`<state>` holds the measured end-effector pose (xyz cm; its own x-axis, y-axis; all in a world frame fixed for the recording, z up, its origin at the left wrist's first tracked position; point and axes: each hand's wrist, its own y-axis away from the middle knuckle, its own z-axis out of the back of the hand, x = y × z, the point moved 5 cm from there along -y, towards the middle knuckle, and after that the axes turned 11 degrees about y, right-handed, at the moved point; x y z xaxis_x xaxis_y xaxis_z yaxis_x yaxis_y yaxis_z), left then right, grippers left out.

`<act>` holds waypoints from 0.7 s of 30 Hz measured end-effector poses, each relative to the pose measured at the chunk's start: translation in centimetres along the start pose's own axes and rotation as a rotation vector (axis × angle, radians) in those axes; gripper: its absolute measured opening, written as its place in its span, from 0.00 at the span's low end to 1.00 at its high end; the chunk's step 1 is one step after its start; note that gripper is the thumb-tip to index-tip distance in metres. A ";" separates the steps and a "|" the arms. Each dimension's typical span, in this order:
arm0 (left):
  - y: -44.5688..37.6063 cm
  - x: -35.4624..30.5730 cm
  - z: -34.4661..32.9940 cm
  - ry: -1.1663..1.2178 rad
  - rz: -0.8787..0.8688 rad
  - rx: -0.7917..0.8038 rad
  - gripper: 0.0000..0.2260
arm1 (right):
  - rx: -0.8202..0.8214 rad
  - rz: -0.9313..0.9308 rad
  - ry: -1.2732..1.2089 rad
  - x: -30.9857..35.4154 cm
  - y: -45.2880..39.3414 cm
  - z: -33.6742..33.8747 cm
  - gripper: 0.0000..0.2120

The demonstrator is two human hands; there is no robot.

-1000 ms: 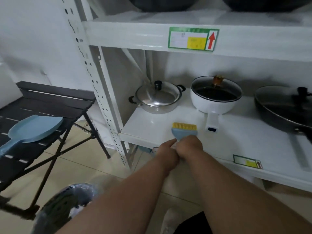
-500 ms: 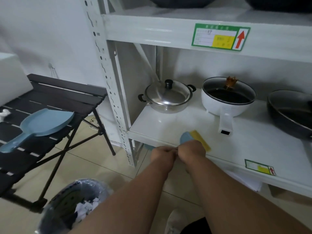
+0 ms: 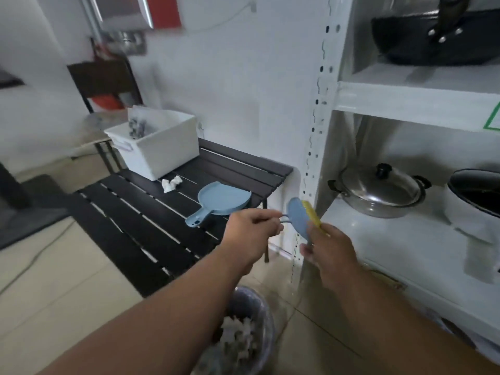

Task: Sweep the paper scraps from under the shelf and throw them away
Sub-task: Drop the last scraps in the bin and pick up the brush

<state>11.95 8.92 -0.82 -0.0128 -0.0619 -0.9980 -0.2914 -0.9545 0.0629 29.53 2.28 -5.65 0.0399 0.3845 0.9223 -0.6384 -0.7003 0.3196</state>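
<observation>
The right hand (image 3: 328, 249) hides the brush's (image 3: 299, 219) lower end; the picture's bottom edge crops the bin (image 3: 259, 307).

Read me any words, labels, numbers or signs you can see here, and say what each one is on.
No text here can be read.
Shelf label: only a green-bordered corner shows at the right edge of the shelf beam; its print is cut off.
Red panel high on the wall: blurred, no lettering to make out.
Brush, dustpan, white bin and pots: no markings visible.
</observation>
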 end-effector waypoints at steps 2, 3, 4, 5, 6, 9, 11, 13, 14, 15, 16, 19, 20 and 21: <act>0.3 -2.8 3.8 -0.025 -0.048 -0.013 0.09 | 0.013 0.078 -0.087 2.7 0.5 -2.5 0.12; 0.4 -4.0 5.7 -0.049 -0.067 -0.019 0.10 | 0.024 0.119 -0.105 4.3 0.8 -3.6 0.14; 0.4 -5.1 7.6 -0.078 -0.084 -0.023 0.12 | 0.033 0.159 -0.119 5.8 0.9 -4.8 0.16; 0.3 -5.8 9.2 -0.105 -0.096 -0.029 0.15 | 0.046 0.198 -0.111 7.1 1.0 -6.0 0.18; 0.1 -6.1 10.7 -0.128 -0.105 -0.035 0.16 | 0.065 0.234 -0.097 8.2 0.9 -7.2 0.19; -1.0 -5.8 14.1 -0.229 -0.133 -0.067 0.13 | 0.144 0.366 0.005 10.6 -0.2 -10.8 0.19; -2.5 -5.2 15.9 -0.350 -0.148 -0.092 0.13 | 0.183 0.426 0.083 11.1 -1.7 -13.0 0.20; -3.9 -4.7 17.1 -0.504 -0.159 -0.073 0.12 | 0.210 0.427 0.138 10.9 -3.4 -14.7 0.21; -4.4 -4.5 17.6 -0.553 -0.151 -0.046 0.13 | 0.225 0.421 0.159 10.7 -4.1 -15.4 0.21; -4.8 -4.2 17.9 -0.579 -0.131 -0.010 0.14 | 0.238 0.415 0.178 10.4 -4.7 -16.0 0.21; -5.1 -4.0 18.1 -0.592 -0.104 0.027 0.16 | 0.246 0.405 0.192 10.2 -5.2 -16.4 0.21; -5.6 -2.8 18.1 -0.632 -0.037 0.111 0.22 | 0.253 0.409 0.252 10.0 -5.8 -16.9 0.21; -5.7 -2.5 18.0 -0.647 -0.035 0.120 0.23 | 0.254 0.412 0.275 9.9 -5.9 -17.1 0.21; -5.7 -2.1 17.9 -0.653 -0.040 0.120 0.24 | 0.258 0.426 0.299 9.8 -5.9 -17.2 0.21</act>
<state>-3.51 19.74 0.85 -0.5656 0.1977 -0.8007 -0.4072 -0.9112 0.0627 20.51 20.55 -2.23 -0.4219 0.1639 0.8917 -0.3408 -0.9401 0.0115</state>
